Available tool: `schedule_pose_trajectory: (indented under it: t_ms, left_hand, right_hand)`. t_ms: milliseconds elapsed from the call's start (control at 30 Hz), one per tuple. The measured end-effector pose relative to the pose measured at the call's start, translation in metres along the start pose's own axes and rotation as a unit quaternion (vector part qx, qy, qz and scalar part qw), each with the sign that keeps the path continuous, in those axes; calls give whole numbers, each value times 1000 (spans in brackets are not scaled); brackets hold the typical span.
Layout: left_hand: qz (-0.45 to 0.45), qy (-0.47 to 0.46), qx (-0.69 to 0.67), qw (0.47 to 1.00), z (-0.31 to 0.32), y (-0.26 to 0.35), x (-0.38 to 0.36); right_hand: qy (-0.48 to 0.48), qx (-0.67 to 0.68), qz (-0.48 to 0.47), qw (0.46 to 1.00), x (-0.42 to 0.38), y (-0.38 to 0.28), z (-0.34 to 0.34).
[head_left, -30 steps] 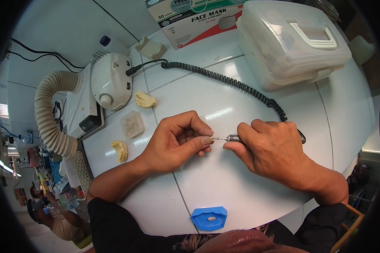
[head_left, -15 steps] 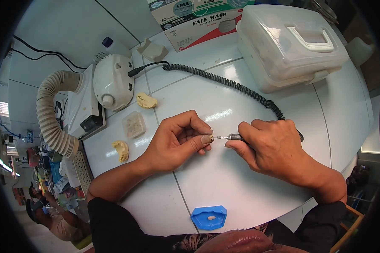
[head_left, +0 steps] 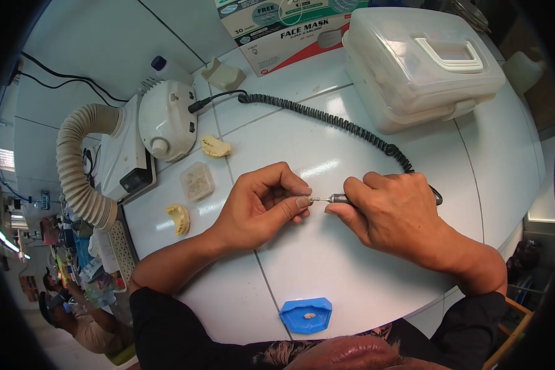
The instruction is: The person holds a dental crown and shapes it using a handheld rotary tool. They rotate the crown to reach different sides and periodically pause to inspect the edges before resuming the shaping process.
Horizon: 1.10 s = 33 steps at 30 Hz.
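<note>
Between thumb and fingertips, my left hand (head_left: 262, 203) pinches a small pale piece (head_left: 310, 200), mostly covered by the fingers, its kind too small to make out. My right hand (head_left: 391, 213) is wrapped round a dark rotary handpiece (head_left: 339, 198). The handpiece's thin metal bur (head_left: 320, 199) points left, its tip right at the small piece. A black coiled cord (head_left: 327, 117) runs from behind my right hand to a white control unit (head_left: 168, 117). Nearest my body lies a blue tray (head_left: 291, 319) with a small pale piece in it.
Two yellowish dental casts (head_left: 216, 147) and a small clear box (head_left: 197, 182) lie left of my hands. A ribbed hose (head_left: 74, 166) curves beside the control unit. Face mask boxes (head_left: 290, 43) and a translucent carry case (head_left: 425, 68) stand at the back. Another person (head_left: 86, 314) sits far left.
The bur and my right hand have shifted very slightly left. My left hand keeps its pinch; the whole view has moved a little.
</note>
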<state>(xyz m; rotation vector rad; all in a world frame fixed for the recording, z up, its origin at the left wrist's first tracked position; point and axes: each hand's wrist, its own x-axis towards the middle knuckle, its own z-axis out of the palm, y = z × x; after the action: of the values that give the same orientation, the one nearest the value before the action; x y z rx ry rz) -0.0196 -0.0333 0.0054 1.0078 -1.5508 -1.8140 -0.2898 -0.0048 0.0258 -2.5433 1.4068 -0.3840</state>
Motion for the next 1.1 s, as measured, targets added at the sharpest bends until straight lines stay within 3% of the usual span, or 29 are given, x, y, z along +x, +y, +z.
schedule_pose_trajectory:
  t_ms: [1100]
  left_hand:
    - [20, -6, -48, 999, -7, -7, 4]
  right_hand:
    - [15, 27, 3, 1000, -3, 4, -3]
